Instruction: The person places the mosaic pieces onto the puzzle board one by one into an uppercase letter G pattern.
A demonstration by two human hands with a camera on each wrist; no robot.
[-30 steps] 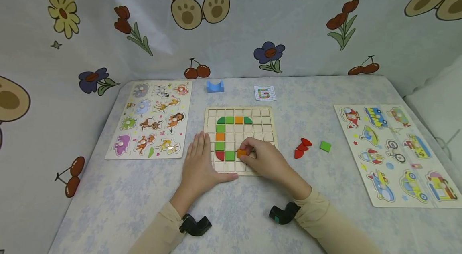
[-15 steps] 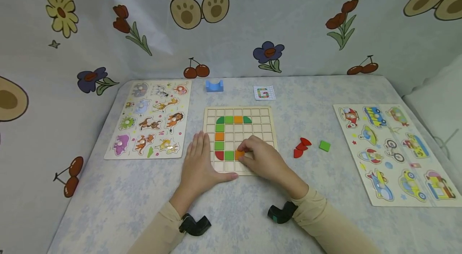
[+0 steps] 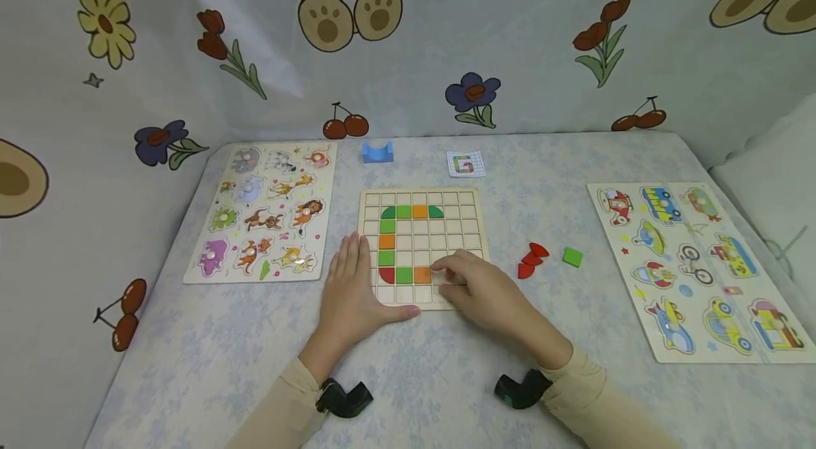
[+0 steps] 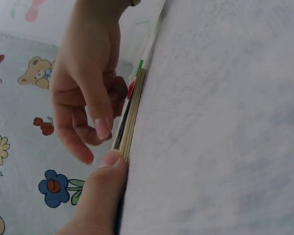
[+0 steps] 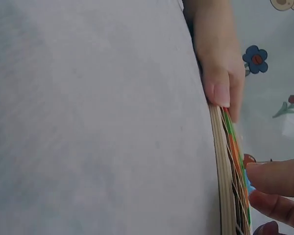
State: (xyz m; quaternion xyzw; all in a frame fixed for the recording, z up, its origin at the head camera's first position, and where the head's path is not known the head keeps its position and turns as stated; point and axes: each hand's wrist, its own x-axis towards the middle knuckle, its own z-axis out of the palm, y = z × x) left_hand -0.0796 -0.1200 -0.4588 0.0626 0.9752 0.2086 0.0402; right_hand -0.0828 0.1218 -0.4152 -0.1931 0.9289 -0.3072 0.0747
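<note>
My left hand (image 3: 350, 293) lies with straight fingers along the left side of a wooden grid board (image 3: 459, 243), its thumb (image 4: 108, 169) against the near edge. Over the board's lower right, my right hand (image 3: 491, 293) is held with bent fingers, thumb and forefinger (image 5: 277, 178) apart and nothing between them. Just left of its fingertips an orange square tile (image 3: 422, 275) sits in the grid, beside a green square tile (image 3: 404, 275) and a red quarter-round tile (image 3: 387, 275). Green and orange tiles run up the left and across the top, ending in a dark green quarter-round tile (image 3: 436, 212).
Right of the board lie several red quarter-round tiles (image 3: 530, 261) and a loose green square (image 3: 572, 257). Behind it are a pattern card (image 3: 466, 164) and a blue holder (image 3: 377, 153). An animal puzzle (image 3: 260, 215) stands left, a vehicle puzzle (image 3: 701, 272) right.
The right hand set the orange square tile into the grid beside the green one, let go of it and drew back slightly to the right. The left hand stayed put.
</note>
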